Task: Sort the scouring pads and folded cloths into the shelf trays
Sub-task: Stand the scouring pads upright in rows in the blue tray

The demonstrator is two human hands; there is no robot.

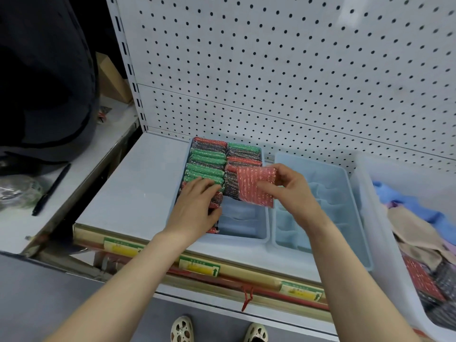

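your right hand (291, 191) pinches a red scouring pad (256, 186) between thumb and fingertips, holding it tilted just above the right row of pads in the left tray (265, 233). just left of that grip, your left hand (197, 208) lies with fingers nearly straight, pressing on the left row of packed pads (206, 164), green, red and dark ones standing on edge. right of the grip sits a second tray (345, 183) with bare dividers, and further right a clear bin (385, 245) holds loose cloths (414, 233) and more pads.
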